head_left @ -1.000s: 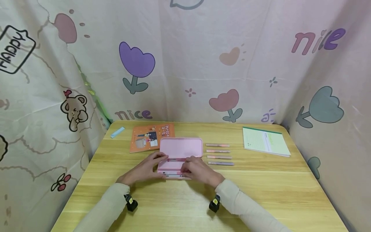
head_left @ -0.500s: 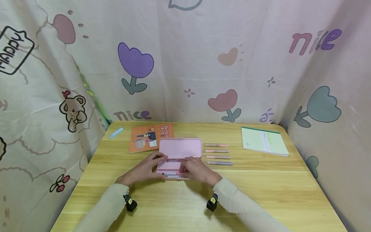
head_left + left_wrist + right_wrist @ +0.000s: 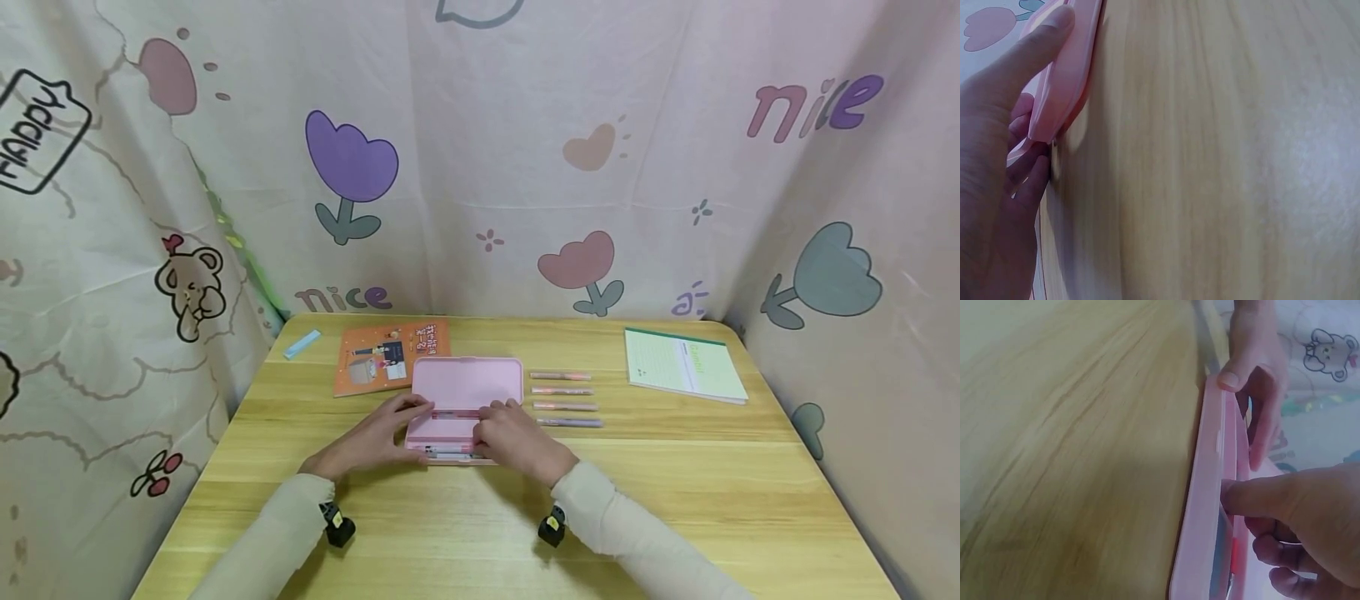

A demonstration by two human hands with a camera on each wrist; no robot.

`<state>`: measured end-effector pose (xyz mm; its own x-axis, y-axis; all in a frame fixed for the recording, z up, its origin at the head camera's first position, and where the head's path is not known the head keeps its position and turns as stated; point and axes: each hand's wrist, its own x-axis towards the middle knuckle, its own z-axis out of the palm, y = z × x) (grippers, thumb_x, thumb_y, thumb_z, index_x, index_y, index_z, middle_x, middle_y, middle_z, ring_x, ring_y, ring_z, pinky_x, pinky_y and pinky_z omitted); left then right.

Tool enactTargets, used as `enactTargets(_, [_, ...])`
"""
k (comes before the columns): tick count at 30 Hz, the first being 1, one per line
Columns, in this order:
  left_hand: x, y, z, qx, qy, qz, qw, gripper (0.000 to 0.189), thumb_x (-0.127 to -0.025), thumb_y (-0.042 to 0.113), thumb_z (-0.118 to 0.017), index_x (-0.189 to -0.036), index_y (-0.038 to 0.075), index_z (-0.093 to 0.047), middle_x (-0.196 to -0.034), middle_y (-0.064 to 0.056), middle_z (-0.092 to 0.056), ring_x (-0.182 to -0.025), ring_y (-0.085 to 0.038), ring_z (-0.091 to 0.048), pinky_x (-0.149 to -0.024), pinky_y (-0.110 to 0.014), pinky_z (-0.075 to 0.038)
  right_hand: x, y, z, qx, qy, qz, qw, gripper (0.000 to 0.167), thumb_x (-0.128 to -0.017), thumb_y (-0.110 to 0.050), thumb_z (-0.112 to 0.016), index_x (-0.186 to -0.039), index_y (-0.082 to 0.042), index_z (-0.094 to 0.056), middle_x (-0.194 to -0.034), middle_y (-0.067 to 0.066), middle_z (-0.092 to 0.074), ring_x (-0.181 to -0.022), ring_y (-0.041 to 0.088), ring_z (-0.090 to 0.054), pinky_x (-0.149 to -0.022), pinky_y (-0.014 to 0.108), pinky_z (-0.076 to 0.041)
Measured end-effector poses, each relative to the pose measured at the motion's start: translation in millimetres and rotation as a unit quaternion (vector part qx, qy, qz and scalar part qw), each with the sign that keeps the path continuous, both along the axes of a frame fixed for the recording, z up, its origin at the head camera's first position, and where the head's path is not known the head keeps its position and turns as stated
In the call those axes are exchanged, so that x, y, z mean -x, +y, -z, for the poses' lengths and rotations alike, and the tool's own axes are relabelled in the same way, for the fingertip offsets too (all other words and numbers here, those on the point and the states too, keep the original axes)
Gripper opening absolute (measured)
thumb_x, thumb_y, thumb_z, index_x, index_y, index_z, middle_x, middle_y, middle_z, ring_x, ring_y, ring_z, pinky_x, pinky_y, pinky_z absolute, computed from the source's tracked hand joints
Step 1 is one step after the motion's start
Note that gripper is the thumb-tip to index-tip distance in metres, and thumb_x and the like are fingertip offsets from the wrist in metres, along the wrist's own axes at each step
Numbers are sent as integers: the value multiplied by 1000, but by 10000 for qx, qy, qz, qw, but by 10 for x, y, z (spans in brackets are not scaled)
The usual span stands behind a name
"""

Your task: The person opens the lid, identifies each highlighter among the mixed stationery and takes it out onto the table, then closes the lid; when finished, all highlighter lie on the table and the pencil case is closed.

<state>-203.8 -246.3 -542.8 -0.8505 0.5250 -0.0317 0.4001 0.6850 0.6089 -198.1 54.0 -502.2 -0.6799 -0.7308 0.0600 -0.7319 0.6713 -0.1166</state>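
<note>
A pink pencil case (image 3: 468, 385) lies on the table with its lid raised toward the back. My left hand (image 3: 372, 435) grips its left end, thumb (image 3: 1041, 47) along the front and the other fingers behind. At the right part of the case, my right hand (image 3: 517, 440) has its fingers curled over the inside. In the right wrist view, the right thumb (image 3: 1250, 497) reaches into the front slot. There it pinches a pen (image 3: 448, 449), whose right end is hidden by the hand. Another pen (image 3: 450, 457) lies alongside in the slot.
Several slim pens (image 3: 566, 407) lie in a column right of the case. An orange book (image 3: 367, 367) sits behind it on the left, beside a light-blue strip (image 3: 302, 344). A pale green notebook (image 3: 682, 365) lies at the back right. Printed curtains surround the wooden table (image 3: 675, 500).
My right hand has shifted slightly to the right, and the pen at its fingers has slid right with it. The left hand and the case hold their place.
</note>
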Motion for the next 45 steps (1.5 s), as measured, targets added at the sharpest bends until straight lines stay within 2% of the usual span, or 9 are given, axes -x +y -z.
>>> enactTargets(4, [-3,5,9,-20,8,23,10000,92,-89,60,-86,-164,19,-51,-164,-7,-46,-150,-34,-44,-125,-65,-41,-2,-29,15,-207,210,-12,9996,11,-95,-30,-87,-91,-20,-84,-97,-7,-75,-85,12,-57,-80,28,-48])
enactTargets(9, [-15,3,19,-28,13,43,10000,93,-89,60,-86,-164,18,-51,-164,-8,-46,-151,-35,-44,-125,-65,-41,3,-9,39,-29,-18,-28,10000,16,-91,-31,-90,-96,-19,-81,-100,-5,-71,-89,12,-58,-85,28,-51])
enactTargets(16, [-3,-7,23,-11,4,17,10000,96,-87,63,-86,-165,19,-51,-165,-5,-45,-151,-33,-44,-125,-64,-41,21,32,-7,144,-64,-68,9999,18,-103,-38,-78,-105,-20,-76,-102,-4,-70,-92,14,-61,-82,28,-49])
enactTargets(20, [-8,-8,20,-18,-46,-8,10000,96,-87,64,-85,-165,21,-51,-165,-4,-45,-151,-32,-44,-126,-64,-41,43,70,-3,451,22,-200,9988,13,-103,-29,-78,-111,-18,-78,-102,-3,-73,-95,17,-65,-80,29,-51])
enactTargets(25, [-20,-6,21,-51,18,-14,10000,95,-87,62,-86,-164,20,-51,-165,-5,-45,-151,-33,-44,-125,-65,-42,106,212,-23,1108,71,-377,9931,10,-101,-14,-79,-111,-12,-81,-102,1,-74,-94,18,-66,-83,33,-57])
enactTargets(29, [-22,3,23,-1,53,-28,10000,93,-89,61,-86,-164,19,-51,-165,-7,-45,-151,-35,-44,-124,-66,-42,170,498,-36,1573,-141,-166,9873,11,-102,-13,-77,-112,-10,-80,-108,1,-74,-102,19,-67,-92,36,-60])
enactTargets(35, [-4,23,22,4,20,-6,10000,92,-89,61,-85,-165,20,-51,-166,-7,-44,-152,-35,-43,-125,-66,-41,168,1190,-27,1975,-363,543,9781,18,-100,-11,-79,-117,-10,-77,-124,7,-75,-121,28,-68,-107,49,-59])
enactTargets(39, [-2,20,11,-36,25,4,10000,92,-89,59,-86,-164,19,-52,-165,-8,-45,-152,-35,-43,-125,-66,-40,89,1597,31,1980,-318,973,9748,14,-99,-12,-79,-114,-13,-77,-120,3,-74,-116,25,-69,-103,50,-61])
enactTargets(45, [-2,10,2,-22,8,-1,10000,92,-89,60,-86,-164,20,-51,-166,-9,-45,-152,-36,-43,-125,-67,-40,-94,1977,222,1827,-394,1294,9738,14,-100,-11,-79,-111,-19,-77,-111,-9,-70,-107,14,-66,-95,40,-62])
